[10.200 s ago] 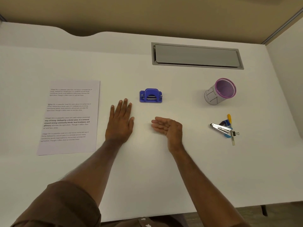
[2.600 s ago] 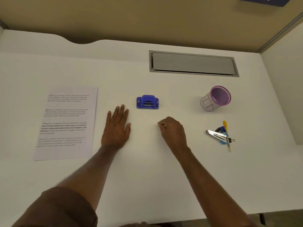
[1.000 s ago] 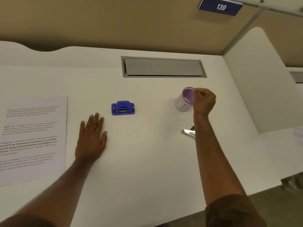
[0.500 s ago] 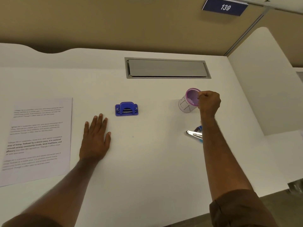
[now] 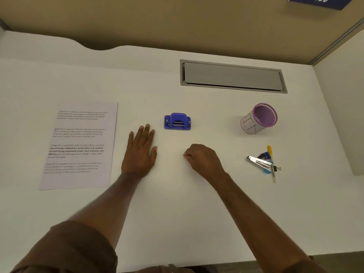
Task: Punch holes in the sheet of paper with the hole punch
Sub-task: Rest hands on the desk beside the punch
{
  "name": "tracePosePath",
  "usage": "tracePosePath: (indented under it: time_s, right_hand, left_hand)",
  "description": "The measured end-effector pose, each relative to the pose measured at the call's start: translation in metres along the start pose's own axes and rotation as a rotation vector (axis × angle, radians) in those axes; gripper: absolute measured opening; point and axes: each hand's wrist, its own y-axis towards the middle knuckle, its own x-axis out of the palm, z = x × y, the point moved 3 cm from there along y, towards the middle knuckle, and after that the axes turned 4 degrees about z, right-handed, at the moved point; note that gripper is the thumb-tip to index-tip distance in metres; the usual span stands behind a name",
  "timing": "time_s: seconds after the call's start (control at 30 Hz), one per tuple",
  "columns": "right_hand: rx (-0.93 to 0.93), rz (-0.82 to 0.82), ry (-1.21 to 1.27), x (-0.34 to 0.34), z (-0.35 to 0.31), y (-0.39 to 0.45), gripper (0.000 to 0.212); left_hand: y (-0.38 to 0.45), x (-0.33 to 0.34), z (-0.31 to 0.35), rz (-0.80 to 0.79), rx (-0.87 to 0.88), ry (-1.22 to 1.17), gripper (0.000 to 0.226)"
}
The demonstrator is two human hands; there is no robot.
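Observation:
A blue hole punch stands on the white desk, in the middle and a little beyond my hands. The printed sheet of paper lies flat at the left. My left hand rests palm down between the sheet and the punch, fingers spread, holding nothing. My right hand lies on the desk in front of and right of the punch, fingers curled into a loose fist with nothing visible in it. Neither hand touches the punch or the sheet.
A purple mesh pen cup stands at the right. Nearer me lie a stapler, a binder clip and a yellow pen. A grey cable hatch is set into the back of the desk. A partition wall rises on the right.
My right hand has come back from the pen cup to the desk in front of the punch, still closed. The view has swung back left. My left hand has stayed flat.

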Motion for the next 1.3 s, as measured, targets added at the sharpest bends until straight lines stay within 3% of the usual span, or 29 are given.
tracePosePath:
  time_s: [0.3,0.67,0.8,0.9,1.0,1.1,1.2,1.3]
  right_hand:
    - [-0.114,-0.054,-0.273,0.002,-0.012,0.015,0.021]
    - [-0.365,-0.176,-0.537,0.0,-0.037,0.021,0.006]
    - [-0.279,-0.216,-0.506,0.005,-0.034,0.03,0.017]
    - [-0.059,-0.202,-0.227,0.001,-0.023,0.034,0.008]
    - [0.224,0.029,0.357,-0.02,-0.005,0.029,0.012]
    - [0.384,0.37,0.654,-0.062,0.019,0.027,0.007]
    - [0.461,0.685,0.693,-0.114,0.057,0.024,0.008]
    - [0.598,0.871,0.432,-0.157,0.1,0.012,0.012]
  left_hand:
    - [0.0,-0.001,0.001,0.001,-0.001,-0.029,0.061]
    - [0.0,-0.002,0.002,-0.005,-0.004,-0.024,0.061]
    - [0.0,-0.004,0.003,-0.024,-0.011,-0.013,0.062]
    - [0.0,-0.004,0.003,-0.028,-0.012,-0.018,0.062]
    - [0.0,-0.003,0.002,-0.018,-0.01,-0.029,0.062]
    - [0.0,-0.004,0.002,-0.012,-0.008,-0.037,0.061]
    - [0.0,-0.002,0.002,0.0,-0.004,-0.035,0.061]
    - [0.0,0.001,-0.001,0.017,0.0,-0.047,0.062]
